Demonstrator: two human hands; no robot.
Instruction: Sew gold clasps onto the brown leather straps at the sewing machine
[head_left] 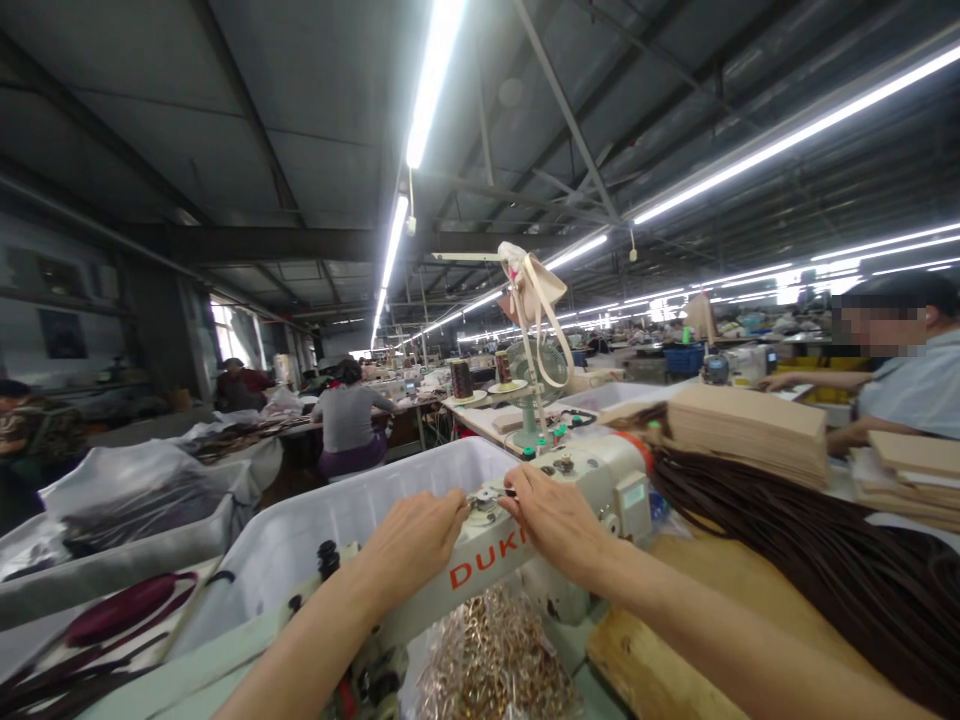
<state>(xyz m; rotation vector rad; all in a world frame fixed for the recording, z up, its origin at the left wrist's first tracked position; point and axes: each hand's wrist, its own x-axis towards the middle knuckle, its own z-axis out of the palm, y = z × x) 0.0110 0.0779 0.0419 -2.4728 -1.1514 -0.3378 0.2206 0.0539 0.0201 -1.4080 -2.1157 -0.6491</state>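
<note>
Both hands meet over the top of a white sewing machine [615, 470] with red lettering on its arm. Between them sits a small metal fitting [486, 497] on the machine's top, perhaps the bobbin winder. My left hand [420, 545] is closed, its thumb and fingertips pinched at the left of this fitting. From the other side my right hand [559, 520] bends its fingers together at a small dark piece. What either hand pinches is too small to name. Below the arm lies a clear bag of gold-coloured metal hardware [487, 660].
A white plastic bin [300, 520] stands behind the machine. Dark brown straps [810, 540] and stacked beige panels [742, 430] lie at the right, near a co-worker [915, 360]. Thread cones [460, 380] and a green fan [534, 390] stand beyond. Another worker [351, 410] sits further off.
</note>
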